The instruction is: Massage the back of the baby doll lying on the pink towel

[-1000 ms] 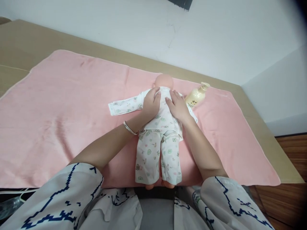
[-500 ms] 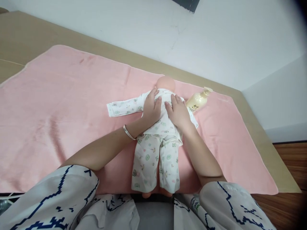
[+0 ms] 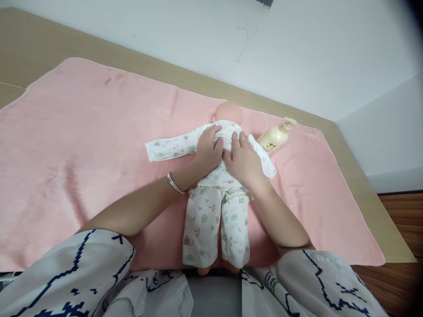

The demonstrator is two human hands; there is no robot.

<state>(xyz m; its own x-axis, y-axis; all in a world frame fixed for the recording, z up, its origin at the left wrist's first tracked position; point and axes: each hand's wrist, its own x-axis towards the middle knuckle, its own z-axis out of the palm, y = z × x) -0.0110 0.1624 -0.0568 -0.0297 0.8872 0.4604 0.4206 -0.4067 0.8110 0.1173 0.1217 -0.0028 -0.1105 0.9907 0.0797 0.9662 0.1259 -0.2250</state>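
A baby doll (image 3: pixel 228 113) in white patterned pyjamas lies on a pink blanket (image 3: pixel 109 132), its head toward the wall and its feet toward me. No face shows on the doll, only the smooth round head. On the left of its back rests my left hand (image 3: pixel 209 149), flat with the thumb apart from the fingers. Beside it my right hand (image 3: pixel 243 159) lies on the right of the back, fingers stretched out. The thumbs are close together near the middle. One pyjama sleeve (image 3: pixel 170 147) stretches out to the left; the other shows beyond my right hand.
A pale yellow pump bottle (image 3: pixel 275 137) lies tilted on the blanket right of the doll. The wooden table (image 3: pixel 139 70) borders the blanket, with a white wall (image 3: pixel 185 39) behind. Wooden flooring (image 3: pixel 401 215) shows at the right.
My right hand has shifted slightly left and toward me on the doll's back, its thumb now closer to my left hand. My left hand's fingers have angled slightly more to the right.
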